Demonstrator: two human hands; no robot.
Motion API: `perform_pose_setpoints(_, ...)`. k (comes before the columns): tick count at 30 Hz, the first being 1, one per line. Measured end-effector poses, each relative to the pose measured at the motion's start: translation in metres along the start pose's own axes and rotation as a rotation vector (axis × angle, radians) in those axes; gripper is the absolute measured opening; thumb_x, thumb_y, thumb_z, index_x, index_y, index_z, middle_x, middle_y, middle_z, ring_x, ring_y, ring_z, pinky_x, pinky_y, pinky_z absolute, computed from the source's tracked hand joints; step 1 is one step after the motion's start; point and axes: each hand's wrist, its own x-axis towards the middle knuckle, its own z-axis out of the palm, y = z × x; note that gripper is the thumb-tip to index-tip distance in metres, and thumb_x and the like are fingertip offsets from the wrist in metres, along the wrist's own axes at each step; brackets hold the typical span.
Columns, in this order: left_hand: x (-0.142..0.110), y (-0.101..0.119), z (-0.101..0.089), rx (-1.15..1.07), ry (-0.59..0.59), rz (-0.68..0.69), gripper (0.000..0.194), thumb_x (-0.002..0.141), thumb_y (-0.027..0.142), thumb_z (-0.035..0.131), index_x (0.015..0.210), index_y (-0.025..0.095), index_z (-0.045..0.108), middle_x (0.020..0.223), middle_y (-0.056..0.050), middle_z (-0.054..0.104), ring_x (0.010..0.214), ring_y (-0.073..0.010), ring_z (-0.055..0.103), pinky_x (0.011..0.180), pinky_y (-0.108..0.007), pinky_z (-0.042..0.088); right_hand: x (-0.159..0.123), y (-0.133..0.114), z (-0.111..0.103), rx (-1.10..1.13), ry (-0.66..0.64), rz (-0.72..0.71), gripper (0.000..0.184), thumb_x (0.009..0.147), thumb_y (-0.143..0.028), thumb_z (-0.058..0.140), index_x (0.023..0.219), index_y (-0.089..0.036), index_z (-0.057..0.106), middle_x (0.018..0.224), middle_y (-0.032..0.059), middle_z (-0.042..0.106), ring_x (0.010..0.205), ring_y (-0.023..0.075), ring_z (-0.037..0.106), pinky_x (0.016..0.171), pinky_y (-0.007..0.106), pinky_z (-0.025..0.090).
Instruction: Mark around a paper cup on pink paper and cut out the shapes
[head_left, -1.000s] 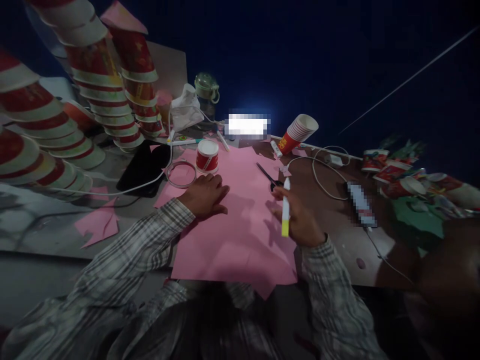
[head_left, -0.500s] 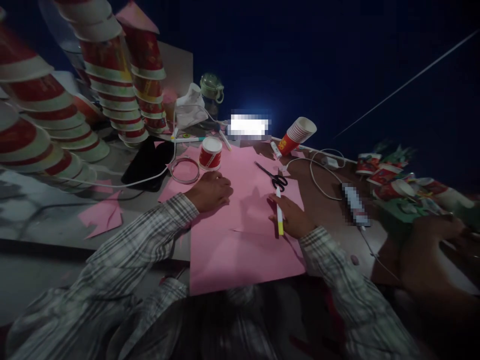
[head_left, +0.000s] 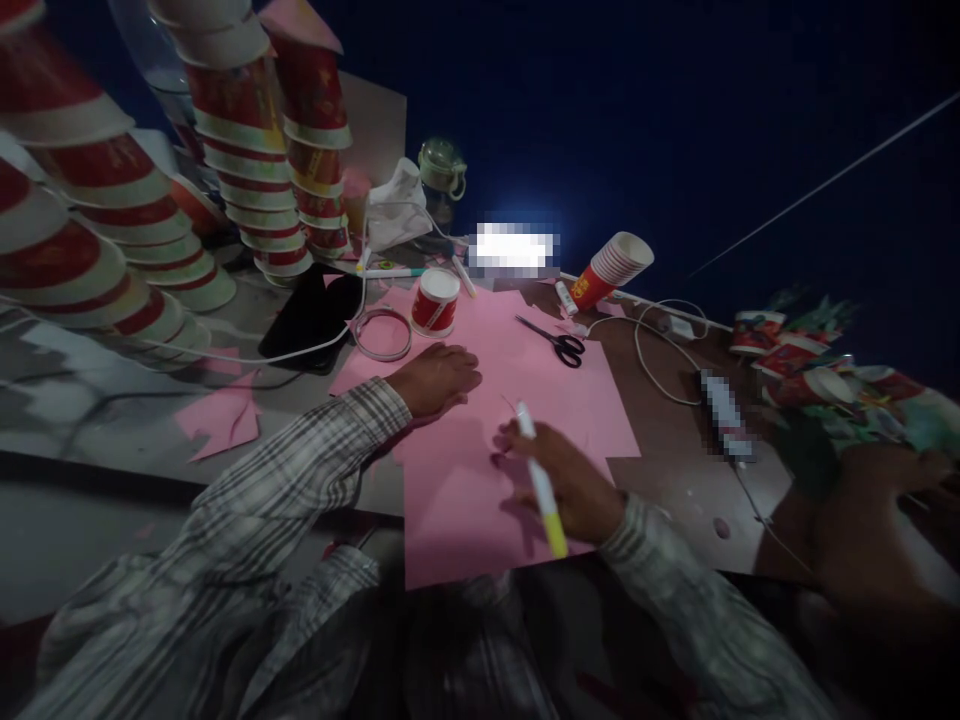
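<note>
The marker (head_left: 538, 480) slants forward and slightly left, pinched in the right hand (head_left: 579, 482); the loosely flattened left hand (head_left: 435, 380), gripping nothing visible, rests on pink paper (head_left: 450, 525).

A white pen (head_left: 539, 481), yellow at its near end, is being held aslant over pink paper (head_left: 457, 505), which is lying spread out and being touched.
</note>
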Motion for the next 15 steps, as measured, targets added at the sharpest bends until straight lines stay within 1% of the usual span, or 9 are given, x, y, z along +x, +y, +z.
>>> perform_pose_setpoints(1, 0.001, -0.001, 0.0, 0.011, -0.006, 0.002, 0.028, 0.097, 0.024, 0.06, 0.124, 0.018, 0.068, 0.143, -0.015, 0.063, 0.137, -0.0309, 0.053, 0.116, -0.051, 0.04, 0.003, -0.012, 0.015, 0.02, -0.075, -0.097, 0.068, 0.092, -0.055, 0.068, 0.147, -0.02, 0.052, 0.143, 0.0191, 0.066, 0.137, 0.0339, 0.061, 0.117, 0.055, 0.051)
perform_pose_setpoints(2, 0.002, -0.001, 0.0, 0.023, -0.013, 0.006, 0.029, 0.099, 0.021, 0.056, 0.125, 0.017, 0.067, 0.145, -0.016, 0.062, 0.138, -0.0308, 0.053, 0.116, -0.05, 0.039, 0.006, -0.021, 0.028, 0.007, -0.128, -0.137, 0.07, 0.09, -0.058, 0.07, 0.146, -0.018, 0.054, 0.146, 0.0199, 0.064, 0.141, 0.0352, 0.058, 0.118, 0.055, 0.05)
perform_pose_setpoints(4, 0.004, -0.002, -0.001, 0.04, -0.02, 0.006, 0.032, 0.103, 0.018, 0.045, 0.128, 0.015, 0.066, 0.146, -0.016, 0.062, 0.138, -0.0295, 0.053, 0.117, -0.049, 0.039, 0.014, -0.028, 0.047, -0.04, -0.165, -0.153, 0.073, 0.087, -0.059, 0.073, 0.144, -0.015, 0.056, 0.149, 0.0221, 0.062, 0.147, 0.0385, 0.05, 0.12, 0.058, 0.047)
perform_pose_setpoints(5, 0.004, -0.003, -0.002, 0.038, -0.024, 0.002, 0.035, 0.104, 0.017, 0.041, 0.129, 0.014, 0.065, 0.146, -0.016, 0.062, 0.138, -0.0281, 0.054, 0.117, -0.047, 0.04, 0.017, -0.028, 0.051, -0.054, -0.18, -0.146, 0.074, 0.087, -0.058, 0.073, 0.144, -0.014, 0.056, 0.151, 0.0231, 0.059, 0.149, 0.0386, 0.048, 0.121, 0.058, 0.046)
perform_pose_setpoints(6, 0.005, -0.004, -0.003, 0.025, -0.031, -0.005, 0.037, 0.105, 0.017, 0.038, 0.131, 0.014, 0.064, 0.145, -0.015, 0.063, 0.137, -0.0266, 0.056, 0.117, -0.046, 0.04, 0.021, -0.026, 0.053, -0.068, -0.183, -0.138, 0.075, 0.087, -0.058, 0.073, 0.144, -0.013, 0.055, 0.152, 0.0239, 0.058, 0.15, 0.039, 0.047, 0.121, 0.058, 0.045)
perform_pose_setpoints(8, 0.005, -0.007, -0.005, -0.006, -0.022, -0.027, 0.038, 0.106, 0.02, 0.039, 0.135, 0.016, 0.062, 0.145, -0.014, 0.064, 0.136, -0.0246, 0.058, 0.118, -0.045, 0.041, 0.026, -0.024, 0.051, -0.094, -0.194, -0.128, 0.077, 0.087, -0.058, 0.074, 0.146, -0.012, 0.054, 0.153, 0.0245, 0.056, 0.149, 0.0397, 0.047, 0.121, 0.059, 0.044)
perform_pose_setpoints(10, 0.004, -0.01, -0.006, -0.018, 0.045, -0.058, 0.039, 0.106, 0.025, 0.043, 0.141, 0.018, 0.059, 0.15, -0.014, 0.061, 0.14, -0.0254, 0.057, 0.121, -0.047, 0.041, 0.029, -0.023, 0.045, -0.131, -0.216, -0.124, 0.078, 0.085, -0.057, 0.076, 0.147, -0.013, 0.053, 0.154, 0.0244, 0.056, 0.147, 0.0406, 0.047, 0.12, 0.06, 0.044)
perform_pose_setpoints(12, 0.004, -0.011, -0.007, -0.013, 0.141, -0.072, 0.042, 0.105, 0.029, 0.046, 0.145, 0.019, 0.057, 0.155, -0.014, 0.056, 0.145, -0.0273, 0.053, 0.124, -0.048, 0.04, 0.032, -0.024, 0.042, -0.175, -0.236, -0.103, 0.079, 0.085, -0.054, 0.077, 0.148, -0.014, 0.052, 0.154, 0.0242, 0.055, 0.146, 0.0409, 0.048, 0.12, 0.061, 0.043)
perform_pose_setpoints(15, 0.003, -0.005, -0.008, -0.017, 0.249, -0.025, 0.041, 0.105, 0.03, 0.046, 0.143, 0.019, 0.06, 0.154, -0.015, 0.057, 0.144, -0.028, 0.054, 0.123, -0.047, 0.043, 0.04, -0.019, 0.044, -0.218, -0.21, -0.05, 0.078, 0.089, -0.056, 0.073, 0.15, -0.013, 0.05, 0.154, 0.0248, 0.055, 0.144, 0.0412, 0.05, 0.118, 0.062, 0.045)
